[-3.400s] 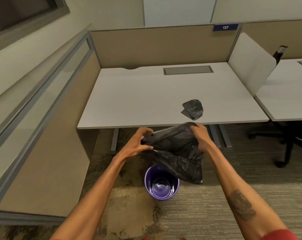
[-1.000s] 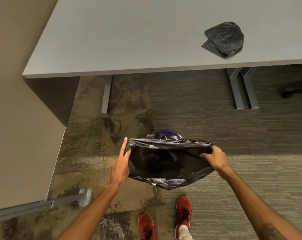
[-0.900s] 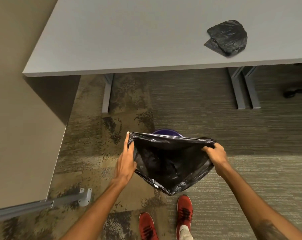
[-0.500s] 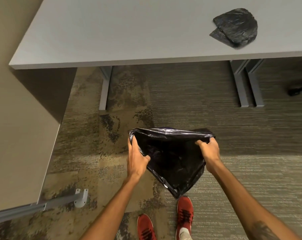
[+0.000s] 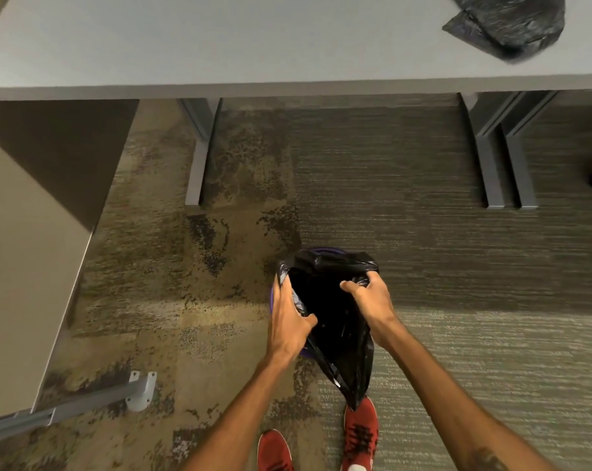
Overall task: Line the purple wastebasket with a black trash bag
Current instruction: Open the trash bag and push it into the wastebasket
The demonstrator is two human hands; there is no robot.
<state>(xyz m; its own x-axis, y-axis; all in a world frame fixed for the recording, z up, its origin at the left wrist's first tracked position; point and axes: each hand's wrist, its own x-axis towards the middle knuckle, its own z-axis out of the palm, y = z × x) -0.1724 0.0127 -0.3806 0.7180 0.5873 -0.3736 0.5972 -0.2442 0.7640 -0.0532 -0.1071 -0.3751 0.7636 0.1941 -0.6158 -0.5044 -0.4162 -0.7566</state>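
Note:
A black trash bag (image 5: pixel 335 317) hangs open-mouthed between my two hands, directly over the purple wastebasket (image 5: pixel 272 297), of which only thin slivers of rim show at the bag's left and top edges. My left hand (image 5: pixel 288 321) grips the left side of the bag's mouth. My right hand (image 5: pixel 369 304) grips the right side, fingers curled over the rim. The bag's lower corner trails toward me, past the basket, down to my red shoes.
A grey desk (image 5: pixel 220 45) spans the top, with a folded black bag (image 5: pixel 508 22) at its right end. Desk legs (image 5: pixel 199 154) stand on the carpet behind the basket. A beige partition (image 5: pixel 22 266) with a metal foot bracket (image 5: pixel 140 390) is at the left.
My hands have come closer together and lower, narrowing the bag's mouth and bringing it down over the wastebasket. The view has moved in toward the floor.

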